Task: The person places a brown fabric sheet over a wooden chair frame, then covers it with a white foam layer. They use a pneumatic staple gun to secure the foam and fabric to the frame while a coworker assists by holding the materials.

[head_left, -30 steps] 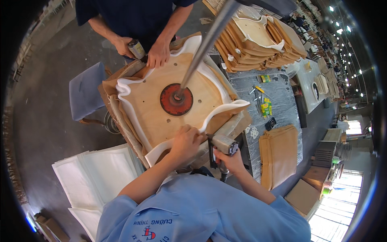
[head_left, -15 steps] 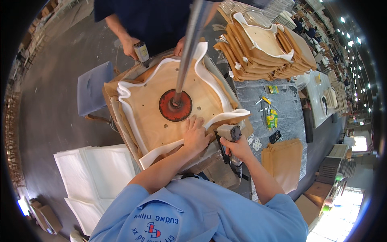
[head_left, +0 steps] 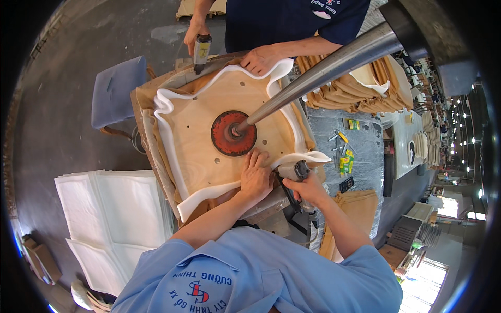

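A pale wooden seat panel (head_left: 195,156) with several holes lies underside up, ringed by wavy white foam (head_left: 201,195) and a tan cover. At its centre, a round red plate (head_left: 222,133) on a slanted metal rod (head_left: 313,74) bears on the wood. My left hand (head_left: 255,177) lies on the panel's near edge, fingers stretched over the wood, beside a fold of foam. In my right hand (head_left: 310,189) is a grey pneumatic staple gun (head_left: 293,170), its nose close to the near right corner. Whether it touches the cover is hidden.
Across the panel, a person in dark blue holds another staple gun (head_left: 202,51), the other hand (head_left: 261,60) on the far edge. White padding sheets (head_left: 83,203) stand at left, near a blue padded seat (head_left: 119,91). On the right-hand table are tan stacks and small yellow-green boxes (head_left: 346,164).
The view has shifted, so the rod now slants rightward. The co-worker's right-side hand has come onto the panel's far edge. My hands stay at nearly the same places on the near side.
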The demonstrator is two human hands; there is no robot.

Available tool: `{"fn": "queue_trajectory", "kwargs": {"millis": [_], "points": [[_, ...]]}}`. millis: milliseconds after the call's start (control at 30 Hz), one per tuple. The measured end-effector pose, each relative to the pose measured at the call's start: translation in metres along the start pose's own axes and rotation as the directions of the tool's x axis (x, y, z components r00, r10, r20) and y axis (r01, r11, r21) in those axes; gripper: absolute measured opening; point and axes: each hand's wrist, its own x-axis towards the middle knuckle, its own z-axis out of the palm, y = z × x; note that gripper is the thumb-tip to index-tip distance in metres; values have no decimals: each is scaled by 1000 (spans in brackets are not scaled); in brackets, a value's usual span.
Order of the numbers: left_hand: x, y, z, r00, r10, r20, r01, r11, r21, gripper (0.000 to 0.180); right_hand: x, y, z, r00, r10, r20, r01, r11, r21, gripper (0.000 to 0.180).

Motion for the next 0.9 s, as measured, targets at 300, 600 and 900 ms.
{"fn": "queue_trajectory", "kwargs": {"millis": [300,600,900], "points": [[-2,-1,-1,1000,13,-26,-12,999,34,24,9,-10,7,998,0,-62,-14,973,-229,30],[-16,1,-7,999,-32,-38,35,997,76,22,-5,7,1,998,-49,-26,48,997,-52,26],[-16,3,-3,995,-88,-46,90,996,28,19,-3,-3,9,1000,2,11,0,992,-124,33]]}}
